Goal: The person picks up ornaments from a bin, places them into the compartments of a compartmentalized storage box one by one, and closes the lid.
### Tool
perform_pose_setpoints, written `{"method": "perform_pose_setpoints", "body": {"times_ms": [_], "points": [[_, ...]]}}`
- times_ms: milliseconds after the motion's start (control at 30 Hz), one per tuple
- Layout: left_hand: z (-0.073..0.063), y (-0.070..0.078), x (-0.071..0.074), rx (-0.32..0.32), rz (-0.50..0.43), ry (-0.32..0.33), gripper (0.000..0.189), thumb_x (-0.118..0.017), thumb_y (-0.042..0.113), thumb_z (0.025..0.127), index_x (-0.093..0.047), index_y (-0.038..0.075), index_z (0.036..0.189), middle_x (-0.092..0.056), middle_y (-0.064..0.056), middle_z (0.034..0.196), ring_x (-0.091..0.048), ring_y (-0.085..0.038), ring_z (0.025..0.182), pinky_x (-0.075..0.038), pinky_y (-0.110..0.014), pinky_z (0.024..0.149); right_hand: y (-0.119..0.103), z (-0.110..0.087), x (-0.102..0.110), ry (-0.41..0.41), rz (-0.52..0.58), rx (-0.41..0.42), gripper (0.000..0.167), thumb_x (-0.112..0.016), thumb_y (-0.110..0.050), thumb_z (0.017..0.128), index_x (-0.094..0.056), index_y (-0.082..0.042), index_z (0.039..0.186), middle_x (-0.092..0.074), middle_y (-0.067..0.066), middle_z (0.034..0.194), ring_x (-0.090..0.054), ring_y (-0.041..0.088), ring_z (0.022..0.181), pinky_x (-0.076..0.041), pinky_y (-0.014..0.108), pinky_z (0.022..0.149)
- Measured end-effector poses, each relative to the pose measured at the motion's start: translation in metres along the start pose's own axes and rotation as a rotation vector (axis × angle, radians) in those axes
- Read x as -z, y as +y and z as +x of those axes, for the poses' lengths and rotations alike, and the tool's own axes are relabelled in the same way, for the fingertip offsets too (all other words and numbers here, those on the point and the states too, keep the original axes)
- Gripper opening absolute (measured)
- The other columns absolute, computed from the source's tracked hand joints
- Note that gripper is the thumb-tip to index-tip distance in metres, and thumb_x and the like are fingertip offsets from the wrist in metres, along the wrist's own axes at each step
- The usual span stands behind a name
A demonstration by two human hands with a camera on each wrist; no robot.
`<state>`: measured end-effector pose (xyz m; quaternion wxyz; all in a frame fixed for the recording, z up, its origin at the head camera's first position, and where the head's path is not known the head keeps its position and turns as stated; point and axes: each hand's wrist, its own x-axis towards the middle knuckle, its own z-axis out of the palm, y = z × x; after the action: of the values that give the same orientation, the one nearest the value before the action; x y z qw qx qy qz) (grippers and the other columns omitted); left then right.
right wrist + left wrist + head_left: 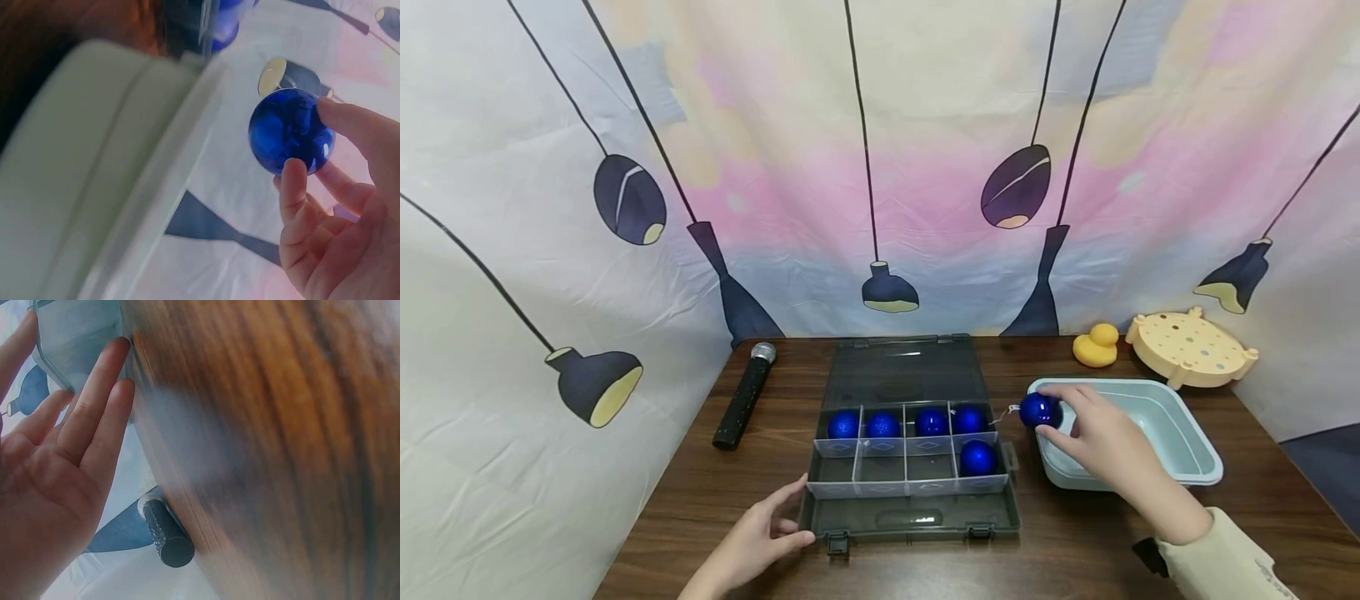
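My right hand [1108, 437] pinches a shiny blue Christmas bauble [1037, 411] between thumb and fingers, above the left rim of a light-blue plastic basin [1206, 477]. In the right wrist view the bauble [290, 131] is smooth and glossy. An opened dark translucent compartment box [887, 533] lies at the middle of the table. Every back-row compartment holds a blue bauble, and one more bauble [978, 458] sits in the front-right compartment. At the box's left edge rests my left hand [752, 533], its fingertips against the side, fingers extended in the left wrist view.
A black microphone [747, 400] with a silver head lies left of the box. Behind the basin stand a yellow rubber duck [1096, 346] and a pale-yellow spotted stool-like toy [1191, 348]. A printed curtain [820, 167] hangs along the table's back edge.
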<state>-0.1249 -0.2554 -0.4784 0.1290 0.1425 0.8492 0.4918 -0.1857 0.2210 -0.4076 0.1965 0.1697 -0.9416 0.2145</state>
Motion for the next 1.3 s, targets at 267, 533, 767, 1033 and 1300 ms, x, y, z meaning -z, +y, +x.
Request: {"method": "perform_pose_setpoints", "body": {"times_ms": [267, 533, 767, 1033, 1300], "points": [[0.000, -0.001, 0.000, 0.003, 0.014, 0.006, 0.079, -0.074, 0.021, 0.087, -0.030, 0.000, 0.149, -0.033, -0.037, 0.141, -0.066, -0.019, 0.089, -0.054, -0.032, 0.078, -0.012, -0.003, -0.022, -0.001, 0.055, 0.028, 0.049, -0.081, -0.031, 0.079, -0.063, -0.016, 0.122, -0.059, 0.003, 0.100, -0.047, 0.007, 0.061, -0.041, 0.023, 0.049], [-0.001, 0.000, 0.001, 0.003, 0.016, 0.006, 0.080, -0.074, 0.021, 0.087, -0.029, -0.001, 0.149, -0.033, -0.037, 0.141, -0.067, -0.019, 0.089, -0.054, -0.033, 0.079, -0.026, -0.001, -0.037, 0.011, 0.102, 0.096, 0.050, -0.082, -0.033, 0.078, -0.063, -0.020, 0.122, -0.053, -0.006, 0.090, -0.046, 0.006, 0.061, -0.038, 0.021, 0.047], [0.000, 0.001, 0.000, 0.014, 0.014, 0.005, 0.080, -0.074, 0.022, 0.087, -0.029, 0.000, 0.149, -0.033, -0.037, 0.141, -0.066, -0.020, 0.089, -0.054, -0.033, 0.078, -0.035, -0.001, -0.044, -0.027, 0.123, 0.126, 0.048, -0.081, -0.035, 0.079, -0.063, -0.021, 0.121, -0.052, -0.011, 0.091, -0.047, 0.008, 0.062, -0.037, 0.021, 0.048], [-0.001, 0.000, 0.002, -0.011, 0.027, 0.001, 0.079, -0.073, 0.022, 0.088, -0.029, -0.002, 0.149, -0.033, -0.038, 0.141, -0.066, -0.018, 0.089, -0.054, -0.032, 0.078, -0.050, 0.004, -0.056, -0.063, 0.146, 0.154, 0.047, -0.079, -0.038, 0.080, -0.063, -0.024, 0.122, -0.054, -0.010, 0.093, -0.040, -0.001, 0.055, -0.035, 0.020, 0.043], [0.000, 0.000, -0.001, 0.001, 0.024, 0.002, 0.079, -0.073, 0.023, 0.088, -0.029, 0.000, 0.149, -0.033, -0.037, 0.141, -0.066, -0.018, 0.089, -0.054, -0.032, 0.078, -0.063, 0.005, -0.075, -0.069, 0.159, 0.231, 0.050, -0.079, -0.035, 0.081, -0.061, -0.023, 0.125, -0.057, -0.010, 0.111, -0.043, 0.000, 0.056, -0.038, 0.018, 0.045]]}}
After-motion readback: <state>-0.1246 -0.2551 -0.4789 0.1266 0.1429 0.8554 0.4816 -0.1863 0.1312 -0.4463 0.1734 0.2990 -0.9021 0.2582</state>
